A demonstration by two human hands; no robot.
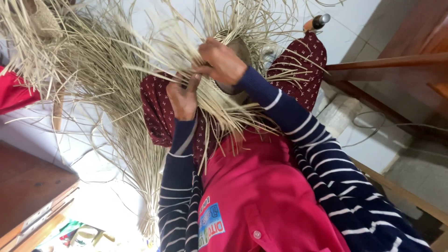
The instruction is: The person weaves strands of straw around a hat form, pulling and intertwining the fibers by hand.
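Both hands, left (183, 98) and right (223, 60), pinching pale straw strands (186, 51) against a half-woven basket (233, 49) on the lap; brittle strands likely snapping if bent sharply.

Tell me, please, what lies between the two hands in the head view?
Pale straw strands of the half-woven piece fill the gap between left hand and right hand in the head view.

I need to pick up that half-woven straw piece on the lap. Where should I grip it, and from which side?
Probably by the woven rim of the half-woven straw piece, not the loose strands: the rim is the only firm, tight part, while the strands fan out and would slip. Come from the person's own side, since both the left hand and right hand already work there and the splayed ends point away.
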